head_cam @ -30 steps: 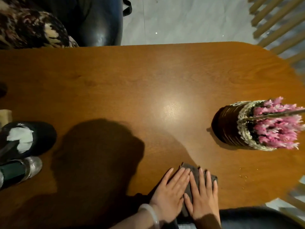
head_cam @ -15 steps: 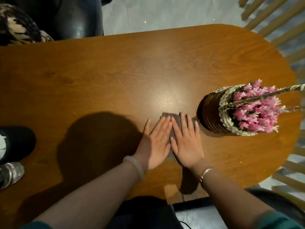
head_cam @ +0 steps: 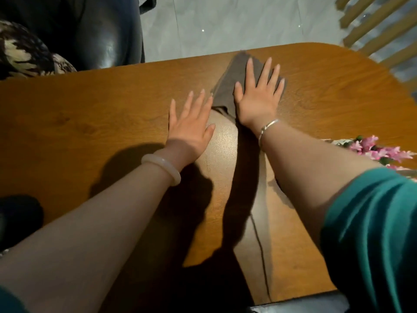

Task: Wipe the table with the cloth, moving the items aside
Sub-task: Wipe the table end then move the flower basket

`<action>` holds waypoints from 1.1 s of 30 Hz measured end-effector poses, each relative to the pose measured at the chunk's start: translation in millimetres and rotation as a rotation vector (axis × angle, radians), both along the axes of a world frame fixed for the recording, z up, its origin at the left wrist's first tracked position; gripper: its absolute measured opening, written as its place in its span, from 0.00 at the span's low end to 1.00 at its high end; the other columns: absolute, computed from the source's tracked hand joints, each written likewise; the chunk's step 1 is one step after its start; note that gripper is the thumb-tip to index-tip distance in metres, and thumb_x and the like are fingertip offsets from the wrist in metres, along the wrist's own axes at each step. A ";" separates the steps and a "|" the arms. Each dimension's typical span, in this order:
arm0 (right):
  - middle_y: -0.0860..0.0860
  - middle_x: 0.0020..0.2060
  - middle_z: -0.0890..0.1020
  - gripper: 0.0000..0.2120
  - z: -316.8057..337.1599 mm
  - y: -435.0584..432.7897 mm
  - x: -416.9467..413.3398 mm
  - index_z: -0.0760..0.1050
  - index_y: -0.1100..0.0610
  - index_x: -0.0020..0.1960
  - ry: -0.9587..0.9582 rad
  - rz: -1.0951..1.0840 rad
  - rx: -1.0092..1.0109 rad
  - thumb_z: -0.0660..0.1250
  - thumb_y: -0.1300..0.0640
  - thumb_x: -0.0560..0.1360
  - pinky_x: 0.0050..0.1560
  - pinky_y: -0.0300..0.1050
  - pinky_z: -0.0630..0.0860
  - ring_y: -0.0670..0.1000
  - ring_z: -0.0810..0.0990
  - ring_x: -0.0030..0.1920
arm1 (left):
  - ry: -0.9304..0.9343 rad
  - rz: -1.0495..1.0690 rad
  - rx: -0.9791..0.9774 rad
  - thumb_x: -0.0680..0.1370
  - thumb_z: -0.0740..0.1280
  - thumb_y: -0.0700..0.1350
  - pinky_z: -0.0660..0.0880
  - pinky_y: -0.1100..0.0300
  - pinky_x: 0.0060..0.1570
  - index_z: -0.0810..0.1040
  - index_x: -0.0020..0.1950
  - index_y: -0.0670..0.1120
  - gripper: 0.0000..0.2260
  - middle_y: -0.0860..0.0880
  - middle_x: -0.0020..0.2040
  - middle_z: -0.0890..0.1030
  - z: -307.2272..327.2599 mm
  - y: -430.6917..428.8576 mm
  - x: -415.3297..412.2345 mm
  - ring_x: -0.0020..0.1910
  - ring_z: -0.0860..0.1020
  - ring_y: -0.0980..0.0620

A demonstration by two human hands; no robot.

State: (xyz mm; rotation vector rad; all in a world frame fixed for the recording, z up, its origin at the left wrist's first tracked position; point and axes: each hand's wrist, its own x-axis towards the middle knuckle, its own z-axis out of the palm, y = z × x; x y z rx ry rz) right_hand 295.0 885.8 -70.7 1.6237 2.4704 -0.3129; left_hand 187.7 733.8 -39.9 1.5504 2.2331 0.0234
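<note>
A grey-brown cloth (head_cam: 228, 84) lies flat on the wooden table (head_cam: 90, 109) close to its far edge. My right hand (head_cam: 257, 96) presses down on the cloth with straight, spread fingers. Just left of the cloth, my left hand (head_cam: 191, 125) lies flat on the bare wood, its fingertips at the cloth's left edge. Both arms reach far across the table. The pink flowers of the basket pot (head_cam: 379, 150) peek out behind my right forearm, which hides the pot itself.
A black leather chair (head_cam: 94, 30) and a patterned cushion (head_cam: 27, 53) stand beyond the far left edge. Wooden slats (head_cam: 379, 26) rise at the far right. A dark object (head_cam: 20, 213) sits at the table's left edge. Grey floor shows beyond the table.
Both hands have slid the cloth from the near edge across the table to its far edge. My left hand has come off the cloth onto the wood beside it.
</note>
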 end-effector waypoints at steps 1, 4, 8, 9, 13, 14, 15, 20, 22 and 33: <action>0.60 0.79 0.41 0.30 0.2 13.0 -3.2 0.40 0.48 0.80 -0.001 -0.016 0.005 0.41 0.40 0.82 0.76 0.62 0.41 0.62 0.39 0.78 | 0.003 0.006 0.008 0.81 0.51 0.54 0.36 0.41 0.73 0.44 0.79 0.52 0.28 0.51 0.79 0.42 -0.3 -5.3 0.8 0.77 0.39 0.49; 0.60 0.79 0.41 0.30 1.5 32.7 -9.8 0.39 0.48 0.80 -0.008 -0.057 -0.003 0.41 0.39 0.82 0.76 0.62 0.41 0.62 0.39 0.78 | 0.008 0.048 0.028 0.80 0.54 0.52 0.36 0.41 0.73 0.44 0.79 0.52 0.29 0.51 0.79 0.43 -2.2 -26.9 5.8 0.77 0.40 0.50; 0.59 0.79 0.42 0.30 1.8 4.6 -6.6 0.41 0.48 0.80 0.006 -0.097 0.033 0.41 0.39 0.82 0.76 0.62 0.42 0.61 0.41 0.79 | -0.009 0.082 0.075 0.81 0.54 0.48 0.37 0.41 0.73 0.48 0.79 0.51 0.27 0.50 0.80 0.47 -4.7 -52.9 13.1 0.78 0.43 0.50; 0.58 0.80 0.43 0.29 2.2 -10.8 -0.2 0.42 0.47 0.80 0.014 -0.074 0.045 0.41 0.39 0.82 0.76 0.62 0.43 0.61 0.41 0.79 | -0.022 0.097 0.100 0.81 0.54 0.47 0.38 0.41 0.73 0.49 0.79 0.51 0.27 0.51 0.80 0.48 -4.1 -57.3 14.9 0.78 0.44 0.50; 0.57 0.80 0.44 0.28 7.3 -90.9 32.2 0.42 0.45 0.80 0.015 0.158 0.004 0.42 0.40 0.82 0.77 0.62 0.42 0.61 0.42 0.79 | -0.090 0.185 0.205 0.81 0.54 0.41 0.40 0.44 0.74 0.54 0.78 0.50 0.25 0.51 0.79 0.53 0.0 -74.2 22.6 0.78 0.47 0.52; 0.57 0.80 0.44 0.28 8.1 -113.9 40.5 0.42 0.45 0.80 0.011 0.214 -0.003 0.42 0.40 0.82 0.77 0.62 0.43 0.61 0.42 0.79 | -0.095 0.185 0.227 0.81 0.55 0.41 0.41 0.44 0.74 0.55 0.78 0.50 0.25 0.51 0.79 0.54 1.8 -80.9 26.2 0.78 0.48 0.51; 0.57 0.80 0.45 0.29 7.3 -134.9 47.7 0.42 0.45 0.80 0.006 0.267 -0.015 0.43 0.40 0.82 0.76 0.62 0.44 0.61 0.43 0.79 | -0.098 0.180 0.242 0.81 0.55 0.40 0.41 0.43 0.74 0.56 0.78 0.50 0.25 0.50 0.79 0.55 1.3 -87.7 30.1 0.78 0.48 0.51; 0.57 0.80 0.43 0.30 14.3 -236.9 108.7 0.41 0.47 0.80 -0.023 0.414 -0.107 0.45 0.40 0.82 0.77 0.61 0.43 0.59 0.39 0.79 | -0.095 0.070 0.230 0.78 0.59 0.36 0.48 0.39 0.74 0.60 0.77 0.45 0.26 0.47 0.78 0.58 3.5 -142.4 62.0 0.77 0.52 0.48; 0.56 0.80 0.42 0.30 17.7 -265.1 140.5 0.40 0.47 0.80 -0.047 0.456 -0.144 0.46 0.40 0.82 0.76 0.61 0.44 0.59 0.39 0.79 | -0.123 0.030 0.195 0.78 0.60 0.36 0.52 0.38 0.73 0.61 0.76 0.44 0.26 0.46 0.77 0.60 7.5 -163.1 77.0 0.77 0.55 0.48; 0.60 0.79 0.51 0.32 32.6 -235.2 251.3 0.46 0.52 0.81 -0.185 0.269 -0.184 0.43 0.39 0.81 0.74 0.58 0.47 0.61 0.49 0.79 | -0.185 0.038 0.125 0.81 0.57 0.40 0.43 0.45 0.75 0.61 0.76 0.46 0.22 0.49 0.77 0.58 38.3 -176.5 145.6 0.77 0.52 0.52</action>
